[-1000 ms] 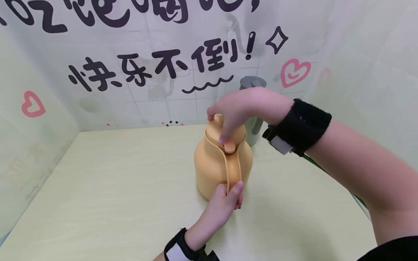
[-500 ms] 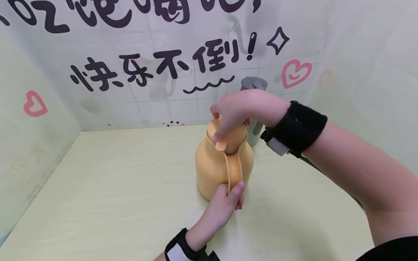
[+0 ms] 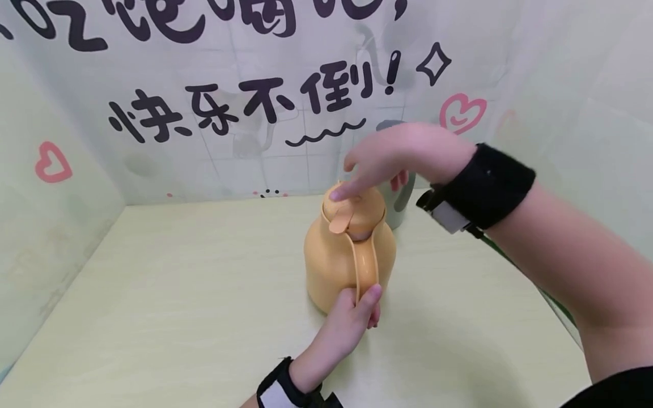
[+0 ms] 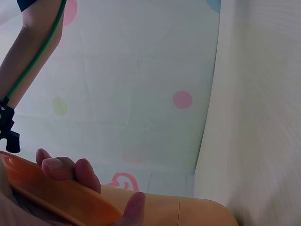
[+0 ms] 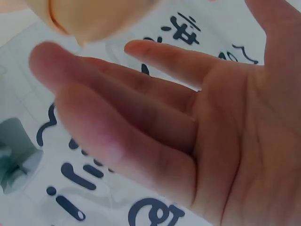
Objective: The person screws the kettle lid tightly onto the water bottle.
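A pale orange thermos jug [image 3: 329, 266] stands upright on the table. My left hand [image 3: 347, 320] grips the lower part of its handle [image 3: 365, 263]; in the left wrist view the fingers curl round that handle [image 4: 56, 195]. Over the round lid [image 3: 368, 209] hovers my right hand [image 3: 388, 156], its fingers loosely spread and its thumb by the lid's top; whether the thumb touches cannot be told. The lid's tab [image 3: 340, 221] points left of the handle. The right wrist view has the fingers [image 5: 127, 136] straight, with nothing in the palm, below the lid [image 5: 94, 19].
Behind the jug, partly hidden by the right hand, stands a grey-green pitcher-like vessel [image 3: 399, 207]. A pale table [image 3: 178, 294] lies below. Printed cloth walls [image 3: 245, 175] with black writing and pink hearts enclose the back and sides.
The lid's tab has swung from near the handle toward the left. My right hand has let go of the lid and moved slightly up and right. The left hand holds still.
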Motion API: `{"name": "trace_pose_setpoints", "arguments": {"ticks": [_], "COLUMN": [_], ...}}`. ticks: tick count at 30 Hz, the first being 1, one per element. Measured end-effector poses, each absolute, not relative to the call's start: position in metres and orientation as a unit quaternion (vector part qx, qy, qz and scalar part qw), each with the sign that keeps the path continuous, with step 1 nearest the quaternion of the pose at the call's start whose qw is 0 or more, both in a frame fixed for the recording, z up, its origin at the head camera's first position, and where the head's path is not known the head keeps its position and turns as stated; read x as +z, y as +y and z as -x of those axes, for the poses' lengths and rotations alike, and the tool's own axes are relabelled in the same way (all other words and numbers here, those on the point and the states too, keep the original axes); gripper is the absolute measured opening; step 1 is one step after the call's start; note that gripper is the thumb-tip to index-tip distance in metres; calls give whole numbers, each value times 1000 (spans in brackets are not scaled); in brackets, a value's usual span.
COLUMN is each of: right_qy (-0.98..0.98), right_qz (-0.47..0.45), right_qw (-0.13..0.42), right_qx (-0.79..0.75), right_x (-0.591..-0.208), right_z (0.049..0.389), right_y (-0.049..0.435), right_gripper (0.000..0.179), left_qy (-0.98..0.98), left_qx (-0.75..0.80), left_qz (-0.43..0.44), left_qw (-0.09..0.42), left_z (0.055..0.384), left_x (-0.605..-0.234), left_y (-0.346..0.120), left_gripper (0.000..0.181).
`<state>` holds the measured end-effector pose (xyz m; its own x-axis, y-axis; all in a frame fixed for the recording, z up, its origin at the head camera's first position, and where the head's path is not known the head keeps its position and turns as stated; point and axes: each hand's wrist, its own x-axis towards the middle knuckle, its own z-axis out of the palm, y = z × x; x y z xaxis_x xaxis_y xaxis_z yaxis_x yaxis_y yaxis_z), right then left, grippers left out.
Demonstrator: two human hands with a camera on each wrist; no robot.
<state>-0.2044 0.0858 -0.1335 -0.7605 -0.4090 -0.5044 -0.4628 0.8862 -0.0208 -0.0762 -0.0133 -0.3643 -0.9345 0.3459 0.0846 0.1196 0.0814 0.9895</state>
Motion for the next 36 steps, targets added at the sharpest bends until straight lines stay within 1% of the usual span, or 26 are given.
{"name": "trace_pose_setpoints", "arguments": {"ticks": [1,2,5,7,9,13,20,23,36], "right_qy": [934,932,921,912,903,890,875,872,892], "right_qz": [242,251,295,323,346,381,409,420,397], "right_qw": [256,253,246,248,249,250,256,248,215], "right_qx": [58,63,66,56,44,31,24,23,37], "right_x": [-130,-127,-123,-123,-125,-131,-141,-145,-149], "right_z": [206,207,209,209,209,206,202,203,203], "right_y": [89,91,99,103,105,106,102,100,93], "right_gripper": [80,79,71,68,69,75,83,80,73], "left_qy": [730,730,731,729,727,721,722,726,731], "left_qx": [659,659,658,660,662,666,664,662,658], "left_qz": [-159,-159,-158,-158,-159,-166,-168,-162,-161], "left_qw": [85,85,88,92,95,95,95,91,81], "left_z": [76,76,75,74,73,73,75,75,76], "left_x": [-364,-364,-365,-365,-366,-367,-367,-367,-366], "left_y": [-13,-13,-12,-11,-11,-10,-11,-12,-14], "left_gripper": [52,52,52,52,53,55,58,56,54]}}
